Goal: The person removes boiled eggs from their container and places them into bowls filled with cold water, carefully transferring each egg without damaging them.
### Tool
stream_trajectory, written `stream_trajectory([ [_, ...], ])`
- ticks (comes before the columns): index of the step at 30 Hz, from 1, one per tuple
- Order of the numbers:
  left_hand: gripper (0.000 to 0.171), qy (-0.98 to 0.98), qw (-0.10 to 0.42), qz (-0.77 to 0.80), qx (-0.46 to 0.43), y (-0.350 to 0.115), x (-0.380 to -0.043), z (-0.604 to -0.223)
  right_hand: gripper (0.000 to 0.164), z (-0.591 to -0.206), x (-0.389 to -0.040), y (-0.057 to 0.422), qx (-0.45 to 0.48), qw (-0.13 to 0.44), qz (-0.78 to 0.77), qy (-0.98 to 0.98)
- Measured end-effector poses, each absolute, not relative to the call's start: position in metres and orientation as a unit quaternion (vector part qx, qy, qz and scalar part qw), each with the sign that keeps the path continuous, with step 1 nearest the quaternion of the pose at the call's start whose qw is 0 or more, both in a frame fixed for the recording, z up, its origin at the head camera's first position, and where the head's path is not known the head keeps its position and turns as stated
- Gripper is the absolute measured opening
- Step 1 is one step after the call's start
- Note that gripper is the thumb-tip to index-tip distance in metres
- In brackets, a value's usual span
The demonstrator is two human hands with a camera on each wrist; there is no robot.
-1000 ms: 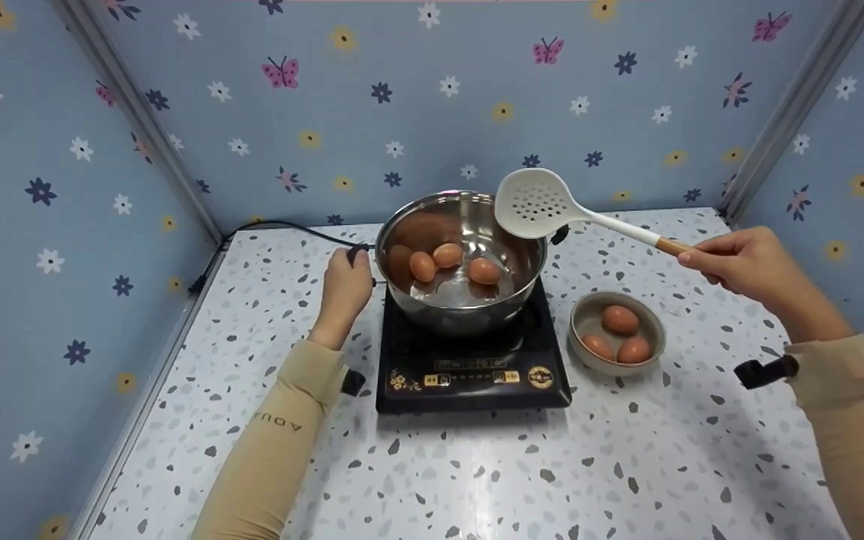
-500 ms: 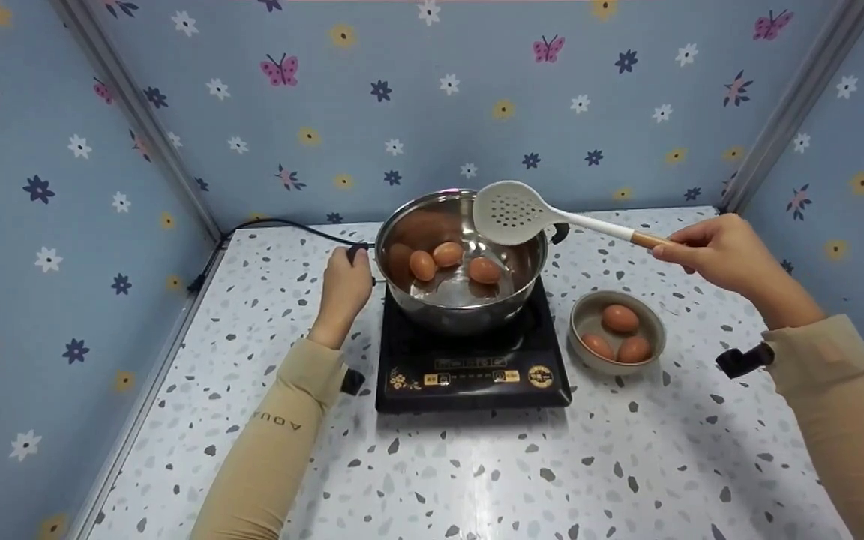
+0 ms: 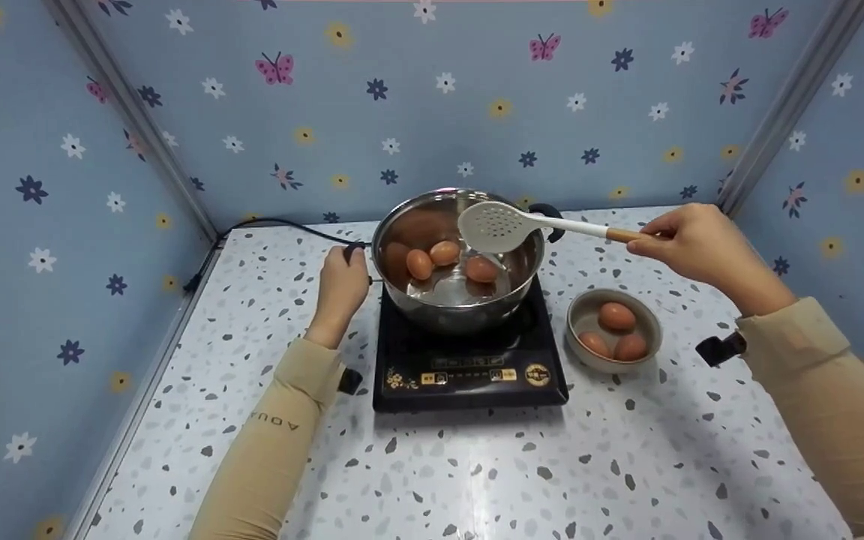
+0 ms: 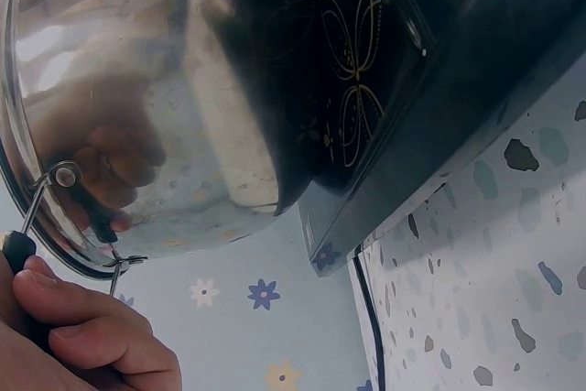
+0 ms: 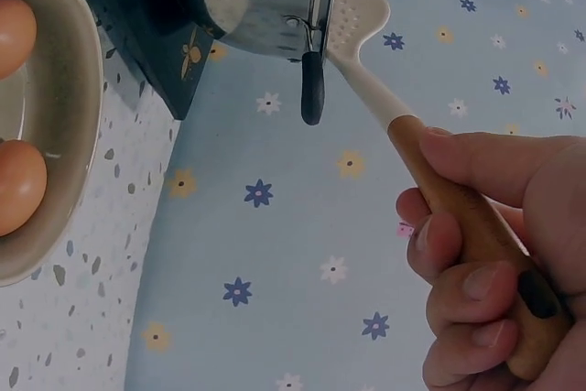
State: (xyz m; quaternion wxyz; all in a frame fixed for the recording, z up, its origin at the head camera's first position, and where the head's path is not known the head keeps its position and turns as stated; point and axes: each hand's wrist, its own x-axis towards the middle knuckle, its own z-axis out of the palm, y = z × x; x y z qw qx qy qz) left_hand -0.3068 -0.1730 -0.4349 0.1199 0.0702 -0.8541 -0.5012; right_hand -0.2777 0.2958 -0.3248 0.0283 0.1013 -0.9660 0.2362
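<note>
A steel pot stands on a black induction cooktop, with three brown eggs in clear water inside. My left hand grips the pot's left black handle; in the left wrist view the fingers curl round it. My right hand holds a white slotted skimmer by its wooden handle. The skimmer's perforated head is tilted over the right side of the pot's opening, above the egg there, and carries nothing.
A beige bowl with three brown eggs sits right of the cooktop. The pot's right handle lies beneath the skimmer. A black cord runs to the left wall. Flowered panels enclose the speckled table.
My right hand has brought the skimmer leftward and down, from the pot's right rim to over its opening. The left hand stays on the handle, and the eggs have not moved.
</note>
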Motion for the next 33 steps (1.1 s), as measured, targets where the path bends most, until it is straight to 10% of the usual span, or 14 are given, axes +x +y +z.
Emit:
stream_trajectory([
  [33,0.036,-0.855,0.117,-0.502,0.066,-0.174,-0.306,-0.434,0.032,-0.301,-0.292,0.260,0.146,0.017,0.114,-0.983],
])
